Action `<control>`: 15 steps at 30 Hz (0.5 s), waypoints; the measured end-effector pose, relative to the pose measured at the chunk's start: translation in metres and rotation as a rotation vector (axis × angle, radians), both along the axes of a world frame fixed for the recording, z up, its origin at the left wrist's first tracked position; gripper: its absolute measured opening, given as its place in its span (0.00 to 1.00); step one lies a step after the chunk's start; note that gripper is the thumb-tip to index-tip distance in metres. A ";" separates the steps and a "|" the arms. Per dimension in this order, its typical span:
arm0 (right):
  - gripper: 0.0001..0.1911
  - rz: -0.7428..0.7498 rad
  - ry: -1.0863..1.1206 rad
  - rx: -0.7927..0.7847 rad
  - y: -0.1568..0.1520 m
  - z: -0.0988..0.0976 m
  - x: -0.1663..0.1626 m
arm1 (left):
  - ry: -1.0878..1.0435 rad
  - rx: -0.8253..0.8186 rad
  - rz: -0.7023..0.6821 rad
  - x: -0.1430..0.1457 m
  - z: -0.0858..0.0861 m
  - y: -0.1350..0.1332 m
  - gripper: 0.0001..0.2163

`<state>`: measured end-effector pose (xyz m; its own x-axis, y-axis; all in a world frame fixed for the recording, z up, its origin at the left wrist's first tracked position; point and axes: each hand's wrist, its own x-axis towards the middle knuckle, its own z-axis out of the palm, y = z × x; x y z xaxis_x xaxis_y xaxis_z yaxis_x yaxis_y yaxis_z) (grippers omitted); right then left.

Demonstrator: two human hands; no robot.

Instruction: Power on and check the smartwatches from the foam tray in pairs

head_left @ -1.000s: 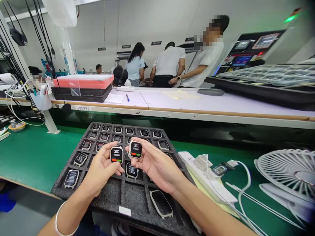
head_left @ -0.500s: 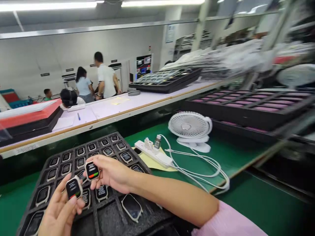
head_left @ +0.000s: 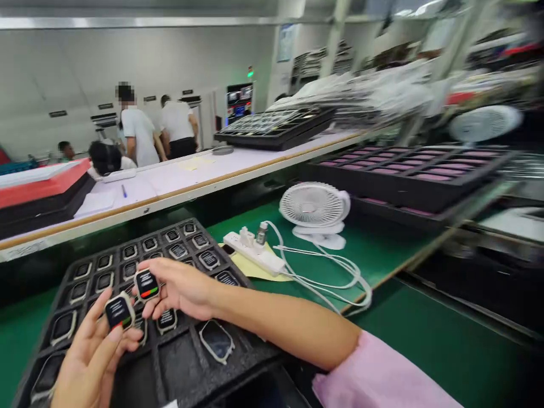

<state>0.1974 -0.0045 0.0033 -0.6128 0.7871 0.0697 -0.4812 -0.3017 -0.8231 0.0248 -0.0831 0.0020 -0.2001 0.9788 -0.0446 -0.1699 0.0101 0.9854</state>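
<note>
Resting in left hand (head_left: 87,362) is one watch (head_left: 119,311), in right hand (head_left: 182,288) another watch (head_left: 147,283).

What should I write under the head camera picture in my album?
The left hand and right hand each hold a lit smartwatch over a black foam tray.

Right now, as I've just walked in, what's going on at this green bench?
A person is holding two watches, one per hand, above a dark grey foam tray with square compartments. The left hand grips a pale-framed rounded-square watch; the right hand grips a matching pale-framed watch beside it. Both lit screens show red and green at the bottom. More pale-framed watches lie in the tray, and a white plastic power strip sits to its right.
</note>
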 end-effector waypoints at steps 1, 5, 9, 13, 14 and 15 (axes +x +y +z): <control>0.19 -0.009 0.014 -0.010 -0.004 0.002 0.001 | 0.000 0.012 0.005 0.003 0.003 -0.003 0.37; 0.27 -0.050 -0.028 0.020 -0.014 0.010 0.004 | 0.018 0.093 -0.058 0.004 0.007 -0.004 0.32; 0.24 -0.053 -0.074 0.059 -0.016 0.010 0.006 | 0.035 0.162 -0.094 0.000 0.000 0.001 0.29; 0.22 -0.054 -0.082 0.092 -0.017 0.009 0.008 | 0.083 0.223 -0.128 0.002 -0.003 0.001 0.25; 0.22 -0.051 -0.087 0.103 -0.018 0.009 0.009 | 0.090 0.237 -0.130 0.002 -0.004 0.001 0.25; 0.22 -0.048 -0.093 0.114 -0.018 0.009 0.009 | 0.094 0.248 -0.128 0.003 -0.004 0.001 0.25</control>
<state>0.2062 -0.0228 0.0124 -0.5828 0.8057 0.1053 -0.4129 -0.1820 -0.8924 0.0274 -0.0818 -0.0016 -0.0659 0.9750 0.2121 -0.0911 -0.2176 0.9718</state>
